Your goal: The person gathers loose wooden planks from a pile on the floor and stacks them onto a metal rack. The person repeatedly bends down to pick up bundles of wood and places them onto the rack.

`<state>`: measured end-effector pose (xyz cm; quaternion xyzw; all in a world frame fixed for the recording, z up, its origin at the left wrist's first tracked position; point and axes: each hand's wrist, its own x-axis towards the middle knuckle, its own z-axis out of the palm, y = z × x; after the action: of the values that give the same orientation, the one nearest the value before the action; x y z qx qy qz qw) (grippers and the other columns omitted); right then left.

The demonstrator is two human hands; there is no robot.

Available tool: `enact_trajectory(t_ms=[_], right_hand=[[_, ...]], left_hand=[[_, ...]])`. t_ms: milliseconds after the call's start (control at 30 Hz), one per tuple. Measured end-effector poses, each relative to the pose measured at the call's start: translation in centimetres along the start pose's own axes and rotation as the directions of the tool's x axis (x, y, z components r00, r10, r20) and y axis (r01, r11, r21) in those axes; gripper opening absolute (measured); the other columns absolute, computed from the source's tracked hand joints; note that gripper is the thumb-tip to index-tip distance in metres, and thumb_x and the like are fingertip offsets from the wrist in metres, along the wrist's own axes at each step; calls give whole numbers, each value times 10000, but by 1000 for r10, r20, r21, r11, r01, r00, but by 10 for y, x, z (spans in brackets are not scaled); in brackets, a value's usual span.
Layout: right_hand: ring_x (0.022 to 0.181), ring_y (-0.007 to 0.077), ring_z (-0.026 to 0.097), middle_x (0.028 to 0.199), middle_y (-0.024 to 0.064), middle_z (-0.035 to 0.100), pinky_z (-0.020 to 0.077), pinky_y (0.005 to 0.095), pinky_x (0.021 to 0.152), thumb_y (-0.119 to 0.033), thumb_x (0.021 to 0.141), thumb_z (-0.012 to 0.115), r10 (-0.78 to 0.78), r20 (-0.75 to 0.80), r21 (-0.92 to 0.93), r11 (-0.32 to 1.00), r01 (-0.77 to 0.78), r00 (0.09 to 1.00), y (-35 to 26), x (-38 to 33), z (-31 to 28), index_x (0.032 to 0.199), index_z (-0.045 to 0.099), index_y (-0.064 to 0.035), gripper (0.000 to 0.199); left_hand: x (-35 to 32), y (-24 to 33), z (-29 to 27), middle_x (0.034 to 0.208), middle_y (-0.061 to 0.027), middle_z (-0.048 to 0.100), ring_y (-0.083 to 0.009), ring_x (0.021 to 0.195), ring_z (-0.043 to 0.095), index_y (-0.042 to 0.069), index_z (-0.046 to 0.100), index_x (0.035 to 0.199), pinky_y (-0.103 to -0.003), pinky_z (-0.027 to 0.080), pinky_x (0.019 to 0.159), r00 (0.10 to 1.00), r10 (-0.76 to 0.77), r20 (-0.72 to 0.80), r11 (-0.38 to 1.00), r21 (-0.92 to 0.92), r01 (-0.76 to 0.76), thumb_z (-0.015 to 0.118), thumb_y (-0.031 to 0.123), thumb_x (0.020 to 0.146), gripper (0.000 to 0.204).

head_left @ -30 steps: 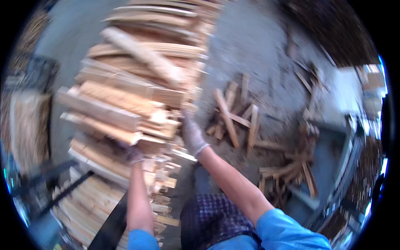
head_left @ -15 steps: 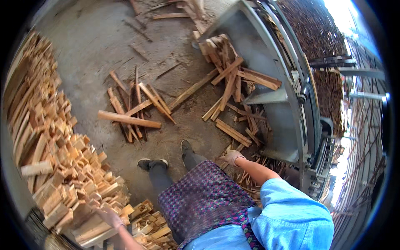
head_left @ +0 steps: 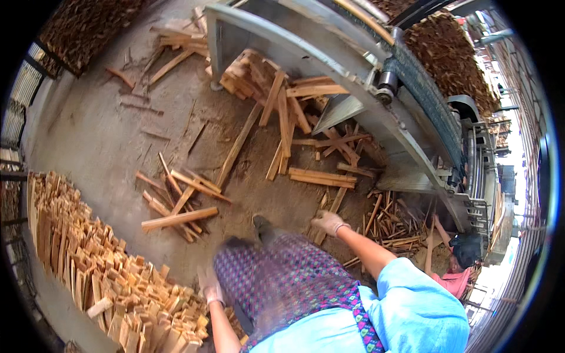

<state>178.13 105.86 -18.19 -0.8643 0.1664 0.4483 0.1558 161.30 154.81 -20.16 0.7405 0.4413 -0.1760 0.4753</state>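
Note:
My left hand (head_left: 210, 285), in a pale glove and somewhat blurred, hangs beside my patterned apron (head_left: 282, 267). Its fingers point forward and apart, with nothing seen in them. Just left of it rises a long stack of cut wood blocks (head_left: 138, 294), their ends facing up. My right hand (head_left: 328, 222), also gloved, reaches out ahead of me with loosely stretched fingers and no visible load. Beneath it in the picture runs a narrow plank (head_left: 338, 201); I cannot tell whether they touch. A pair of planks (head_left: 322, 177) lies farther ahead on the floor.
A grey metal machine frame (head_left: 282, 38) with rollers fills the right, with heaped wood pieces (head_left: 253, 73) against it. Loose sticks (head_left: 179, 219) lie on the floor at centre left. Another person (head_left: 453, 276) in a pink top bends beside scrap wood (head_left: 400, 226) at lower right.
The view has turned right, bringing the other person into sight. My left hand has come away from the block stack toward my apron. My right hand stays stretched out ahead.

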Motion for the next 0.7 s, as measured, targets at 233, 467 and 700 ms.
enact_trajectory(t_ms=[233, 467, 700], right_hand=[[1208, 416, 659, 1260, 302, 686, 523, 448, 1016, -508, 877, 678, 137, -25, 113, 985, -134, 990, 25, 6, -42, 1232, 691, 9, 627], [1254, 411, 624, 1344, 259, 658, 493, 445, 1051, -496, 923, 641, -19, 42, -18, 1000, 19, 999, -1, 62, -65, 1355, 638, -11, 649], [1302, 368, 620, 1390, 253, 646, 473, 401, 1088, -513, 905, 687, 109, 34, 89, 990, -111, 993, -115, 113, -156, 1480, 527, 11, 794]], left_hand=[[53, 20, 36, 1602, -261, 448, -332, 1513, 404, -99, 398, 1547, -370, 286, 1241, 991, -31, 128, 997, -67, 40, 530, 316, 1034, 673], [106, 68, 70, 1481, -276, 571, -380, 1389, 536, -80, 478, 1495, -401, 388, 1162, 988, -30, 153, 992, 123, 11, 521, 333, 1033, 621], [154, 164, 98, 1418, -262, 621, -344, 1308, 608, -52, 529, 1462, -390, 438, 1111, 983, -3, 183, 999, -53, 13, 539, 256, 1038, 524]])
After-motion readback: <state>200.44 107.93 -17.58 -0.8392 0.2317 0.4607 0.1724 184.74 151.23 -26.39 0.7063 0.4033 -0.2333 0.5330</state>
